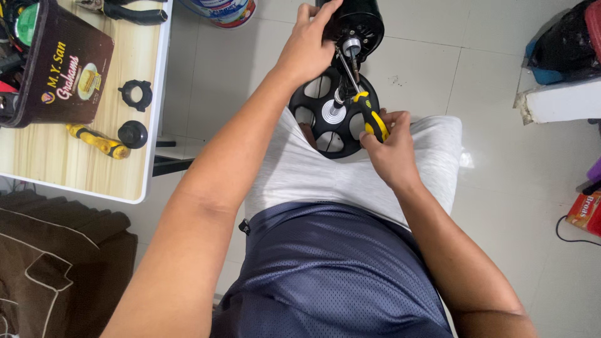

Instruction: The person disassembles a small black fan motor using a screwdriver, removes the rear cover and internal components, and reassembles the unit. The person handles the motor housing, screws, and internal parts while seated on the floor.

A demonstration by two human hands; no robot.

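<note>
My left hand (308,47) grips the black round motor housing (363,22) of a fan at the top middle. My right hand (391,150) holds a screwdriver with a yellow and black handle (370,116); its metal shaft runs up to the motor's centre. Below the housing sits a black round plate with several oval holes (316,94) and a silver hub (332,111), resting on the white cloth over my lap.
A wooden table with a white edge (147,175) stands at the left, bearing a dark box of tools (59,69), two black round caps (136,95), and a yellow screwdriver (100,143). A white shelf (557,100) and red box (585,213) sit at the right on the tiled floor.
</note>
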